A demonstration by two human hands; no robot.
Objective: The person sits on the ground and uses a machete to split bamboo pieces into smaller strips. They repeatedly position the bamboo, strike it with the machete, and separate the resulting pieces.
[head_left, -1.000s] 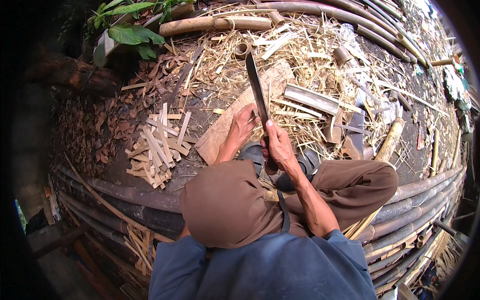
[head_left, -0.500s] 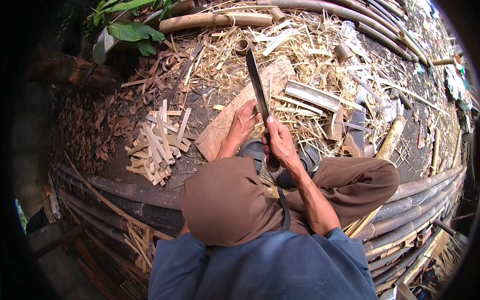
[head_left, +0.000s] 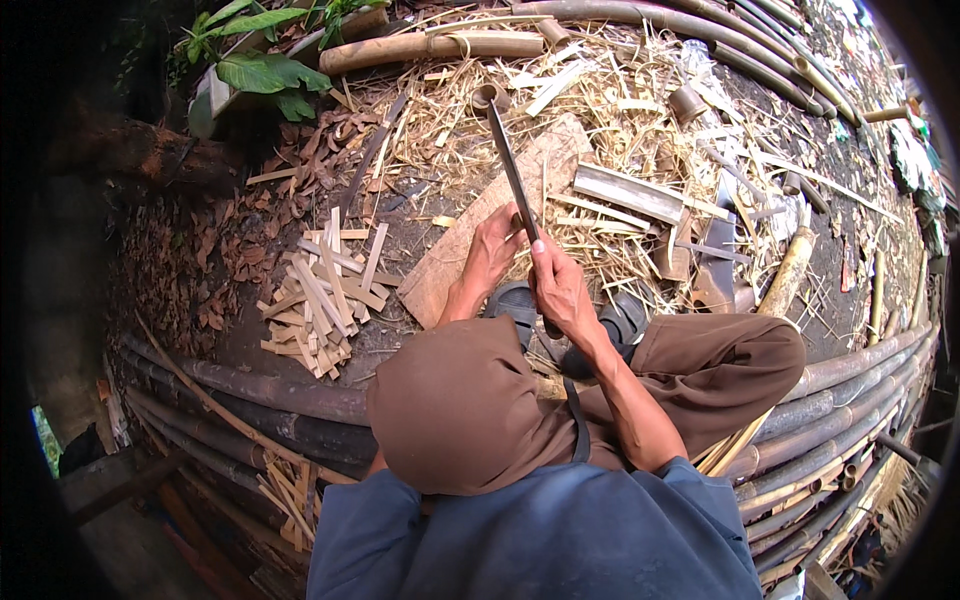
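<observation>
So the right hand (head_left: 562,290) has its grip clamped round the handle of a long dark knife (head_left: 512,165), which is out in front of the person, blade pointing away and leaning a bit left. The left hand (head_left: 490,250) is right beside the blade with its fingers curled; honestly can't tell if that grip is closed on anything. Under it, a flat wooden board (head_left: 430,283) lies slantwise on the ground. Off to the left there's a messy pile of pale strips (head_left: 318,305), and a split bamboo piece (head_left: 625,193) sits right of the board among loose shavings (head_left: 430,145).
</observation>
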